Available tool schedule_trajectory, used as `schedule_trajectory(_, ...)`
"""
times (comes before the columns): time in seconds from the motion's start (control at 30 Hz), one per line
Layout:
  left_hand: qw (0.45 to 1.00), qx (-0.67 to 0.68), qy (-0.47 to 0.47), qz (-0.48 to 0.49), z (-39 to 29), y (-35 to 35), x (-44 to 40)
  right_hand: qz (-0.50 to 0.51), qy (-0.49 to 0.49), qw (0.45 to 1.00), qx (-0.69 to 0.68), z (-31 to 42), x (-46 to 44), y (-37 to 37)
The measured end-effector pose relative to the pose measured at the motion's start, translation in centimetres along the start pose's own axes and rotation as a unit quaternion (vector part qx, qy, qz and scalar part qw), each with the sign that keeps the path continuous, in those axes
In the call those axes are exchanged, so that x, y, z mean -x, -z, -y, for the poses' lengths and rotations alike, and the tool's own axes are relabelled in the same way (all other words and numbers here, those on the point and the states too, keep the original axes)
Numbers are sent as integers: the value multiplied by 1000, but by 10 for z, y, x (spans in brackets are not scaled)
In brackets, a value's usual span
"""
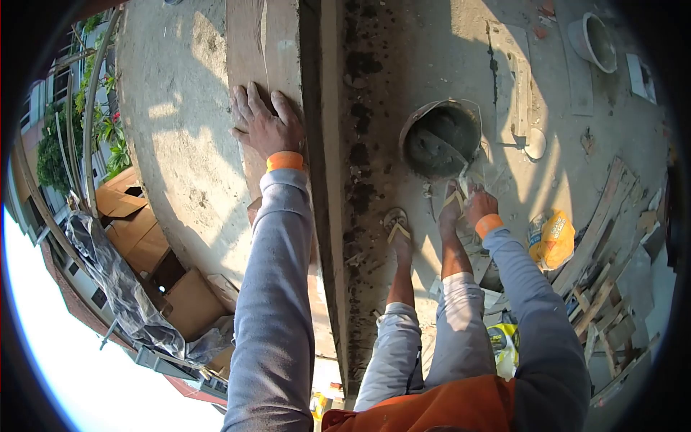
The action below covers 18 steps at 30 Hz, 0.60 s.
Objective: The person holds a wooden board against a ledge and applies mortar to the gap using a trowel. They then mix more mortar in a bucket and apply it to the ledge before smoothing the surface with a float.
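- Left hand [268, 128]: open, laid flat on long brown wooden board [263, 43].
- Right hand [478, 206]: closed on slim pale metal trowel [463, 171], dipped in round bucket [404, 137] of grey mortar [434, 154].
- Trowel: likely stiff, heavier once loaded; best held by handle.

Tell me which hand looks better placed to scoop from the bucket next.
Likely the right: the right hand is close beside the bucket, apparently gripping a tool that reaches into the grey mix. The left hand lies spread on the board, farther off.
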<state>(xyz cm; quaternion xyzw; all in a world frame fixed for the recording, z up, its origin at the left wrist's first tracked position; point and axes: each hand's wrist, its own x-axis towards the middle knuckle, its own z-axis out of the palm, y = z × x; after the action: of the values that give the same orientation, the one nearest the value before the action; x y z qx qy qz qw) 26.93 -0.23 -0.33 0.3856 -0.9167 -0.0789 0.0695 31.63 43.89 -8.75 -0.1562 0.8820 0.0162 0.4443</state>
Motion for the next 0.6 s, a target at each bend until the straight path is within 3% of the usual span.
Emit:
schedule_trajectory(0.07,1000,1,3,0,2,0,0,-34,-93,991,-89,-5,3,-2)
schedule_trajectory(0.1,1000,0,2,1,0,-1,0,-34,-95,991,-90,-2,-4,-5)
schedule_trajectory(0.17,1000,2,-2,-3,-1,-2,0,14,-218,941,-260,10,-35,-15)
schedule_trajectory(0.33,1000,-6,-10,-10,1,-2,1,-22,-177,920,-348,66,-84,-75)
schedule_trajectory(0.4,1000,3,-4,-12,1,-4,2,111,-240,831,-490,79,-75,-55)
schedule_trajectory(0.47,1000,7,-8,-5,1,-5,2,103,-225,807,-537,71,-67,-68)
schedule_trajectory(0.6,1000,11,-10,-3,0,-3,2,74,-140,694,-702,48,-47,-126)
